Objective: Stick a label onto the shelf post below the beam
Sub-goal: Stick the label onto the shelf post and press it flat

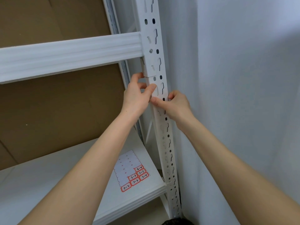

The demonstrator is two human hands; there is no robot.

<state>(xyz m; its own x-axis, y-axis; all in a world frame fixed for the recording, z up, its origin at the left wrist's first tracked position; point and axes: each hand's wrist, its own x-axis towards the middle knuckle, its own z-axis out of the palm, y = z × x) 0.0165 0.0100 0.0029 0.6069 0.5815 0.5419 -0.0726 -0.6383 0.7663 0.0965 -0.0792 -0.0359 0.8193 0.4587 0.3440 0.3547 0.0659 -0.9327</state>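
Here the left grip (136,98) and right grip (177,106) both pinch the upright post (167,143) just below the beam (69,54)

A pale grey-blue wall (243,78) fills the right side, plain and smooth, in soft, even light. A white metal shelf post (164,138) stands close beside it. Brown cardboard (56,111) covers the back of the rack. Below lies a white shelf board (48,184). No floor or window shows.
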